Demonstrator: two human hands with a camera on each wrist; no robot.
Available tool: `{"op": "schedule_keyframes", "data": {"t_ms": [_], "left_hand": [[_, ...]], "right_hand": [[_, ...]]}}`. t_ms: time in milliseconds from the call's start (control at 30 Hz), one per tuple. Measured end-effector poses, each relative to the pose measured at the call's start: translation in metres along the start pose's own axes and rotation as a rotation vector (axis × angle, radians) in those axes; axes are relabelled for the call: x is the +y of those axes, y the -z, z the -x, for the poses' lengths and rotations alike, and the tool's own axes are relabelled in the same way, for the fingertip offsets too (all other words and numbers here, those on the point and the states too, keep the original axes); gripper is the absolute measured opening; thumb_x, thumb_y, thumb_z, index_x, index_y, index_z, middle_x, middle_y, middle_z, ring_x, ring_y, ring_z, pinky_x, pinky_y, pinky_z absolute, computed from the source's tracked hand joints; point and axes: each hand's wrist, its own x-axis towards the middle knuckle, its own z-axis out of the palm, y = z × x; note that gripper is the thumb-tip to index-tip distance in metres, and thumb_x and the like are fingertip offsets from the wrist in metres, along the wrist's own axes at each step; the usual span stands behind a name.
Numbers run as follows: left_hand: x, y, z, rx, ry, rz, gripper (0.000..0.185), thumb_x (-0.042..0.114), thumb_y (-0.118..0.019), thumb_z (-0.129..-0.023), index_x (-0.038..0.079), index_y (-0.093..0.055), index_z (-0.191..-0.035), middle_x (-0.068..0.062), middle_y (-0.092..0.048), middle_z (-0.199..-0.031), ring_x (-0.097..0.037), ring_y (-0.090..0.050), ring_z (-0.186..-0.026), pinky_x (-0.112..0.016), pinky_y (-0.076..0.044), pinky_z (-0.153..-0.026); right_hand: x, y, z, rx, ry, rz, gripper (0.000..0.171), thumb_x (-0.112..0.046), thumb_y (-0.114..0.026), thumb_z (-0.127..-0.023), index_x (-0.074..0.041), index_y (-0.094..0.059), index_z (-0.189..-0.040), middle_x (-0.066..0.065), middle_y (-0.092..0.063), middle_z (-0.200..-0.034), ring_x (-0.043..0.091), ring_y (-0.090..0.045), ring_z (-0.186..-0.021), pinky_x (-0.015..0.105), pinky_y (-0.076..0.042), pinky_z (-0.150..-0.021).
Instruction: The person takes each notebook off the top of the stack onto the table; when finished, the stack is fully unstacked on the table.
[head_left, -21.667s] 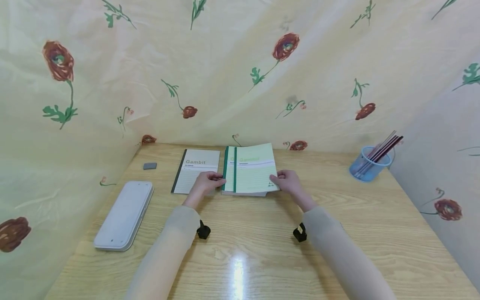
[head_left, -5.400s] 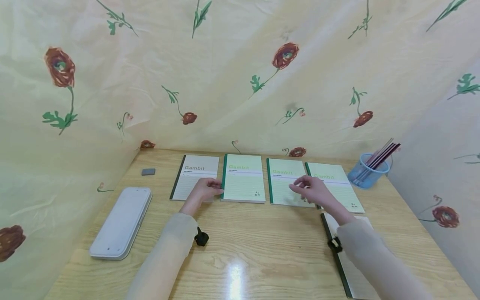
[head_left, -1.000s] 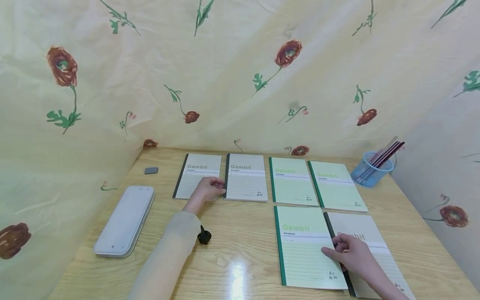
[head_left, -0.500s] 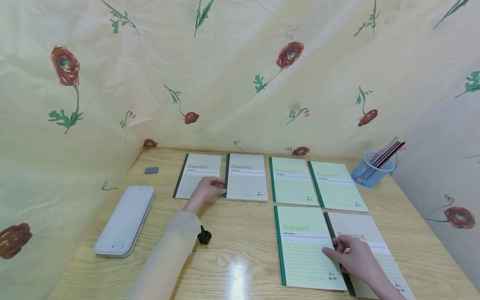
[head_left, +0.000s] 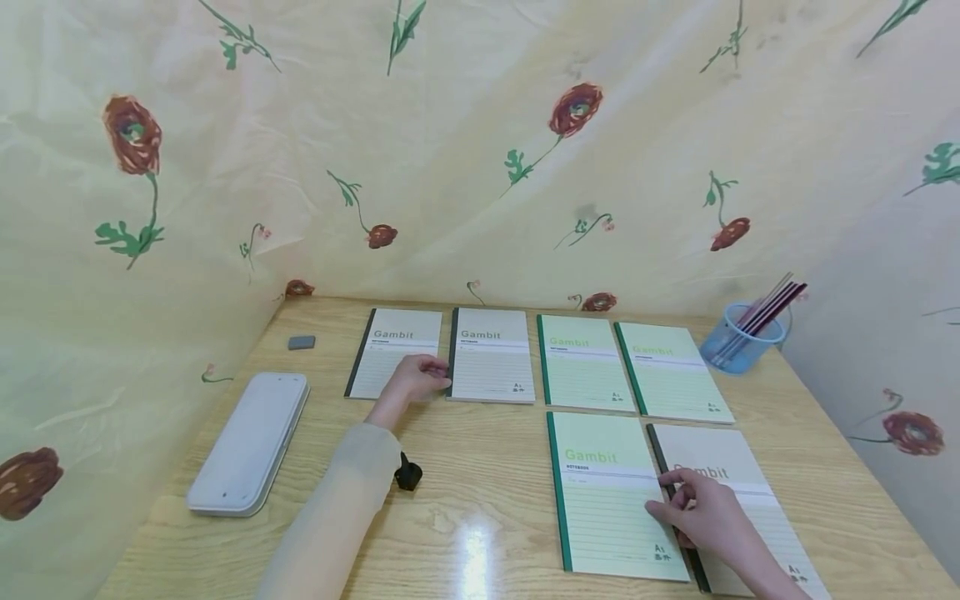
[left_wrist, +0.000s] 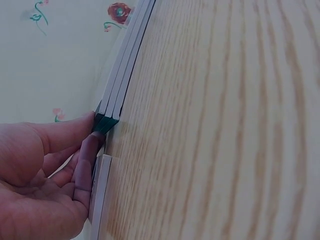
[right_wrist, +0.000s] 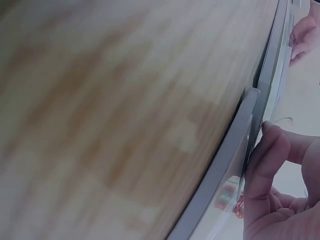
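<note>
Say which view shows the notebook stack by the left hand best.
The left wrist view shows the notebook stack close up, layered edges visible; the head view shows mainly its top cover. In the right wrist view I can't distinguish it.

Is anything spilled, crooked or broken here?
Nope, nothing stands out. The notebooks lie in tidy rows with no rips showing, the white case looks closed, and the sticks are in the blue cup.

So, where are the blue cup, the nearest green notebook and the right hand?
Blue cup [head_left: 735,354], head view: front wall.
Nearest green notebook [head_left: 611,500], head view: cover's middle.
Right hand [head_left: 708,515], head view: its back.
</note>
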Motion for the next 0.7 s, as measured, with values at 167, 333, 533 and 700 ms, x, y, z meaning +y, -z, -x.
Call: {"op": "schedule_keyframes", "data": {"t_ms": [167, 333, 533, 700], "left_hand": [[-0.002, -0.001, 0.0, 0.003, -0.012, 0.004, 0.031, 0.002, -0.073, -0.09, -0.003, -0.066, -0.12, -0.015, -0.068, -0.11, -0.028, -0.063, -0.105, -0.038, -0.049, -0.094], [-0.003, -0.001, -0.001, 0.0, -0.018, 0.006, 0.032, 0.002, -0.073, -0.089, -0.004, -0.066, -0.12, -0.015, -0.068, -0.11, -0.028, -0.063, -0.105, -0.038, -0.05, -0.094], [-0.004, -0.001, -0.002, -0.006, -0.019, 0.012, 0.032, 0.001, -0.073, -0.089, -0.005, -0.066, -0.119, -0.016, -0.068, -0.111, -0.029, -0.063, -0.106, -0.038, -0.05, -0.094], [-0.004, -0.001, -0.002, -0.005, -0.006, 0.025, 0.032, 0.001, -0.073, -0.089, -0.004, -0.065, -0.12, -0.015, -0.068, -0.11, -0.028, -0.063, -0.105, -0.037, -0.05, -0.093]], "right_hand": [[0.002, -0.002, -0.001, -0.002, 0.014, 0.002, 0.046, -0.016, -0.079, -0.085, 0.008, -0.059, -0.118, 0.003, -0.057, -0.067, 0.02, -0.054, -0.047, 0.028, -0.043, -0.044], [0.003, -0.005, -0.002, 0.002, 0.015, 0.006, 0.045, -0.017, -0.079, -0.085, 0.008, -0.059, -0.117, 0.003, -0.056, -0.066, 0.02, -0.055, -0.048, 0.028, -0.042, -0.045], [0.0, -0.001, -0.003, -0.017, 0.011, -0.011, 0.046, -0.02, -0.078, -0.087, 0.008, -0.058, -0.118, 0.004, -0.056, -0.066, 0.021, -0.056, -0.048, 0.029, -0.043, -0.045], [-0.011, 0.005, -0.008, -0.008, 0.053, -0.012, 0.044, -0.02, -0.075, -0.09, 0.008, -0.057, -0.119, 0.004, -0.057, -0.065, 0.02, -0.056, -0.047, 0.028, -0.042, -0.043]]}}
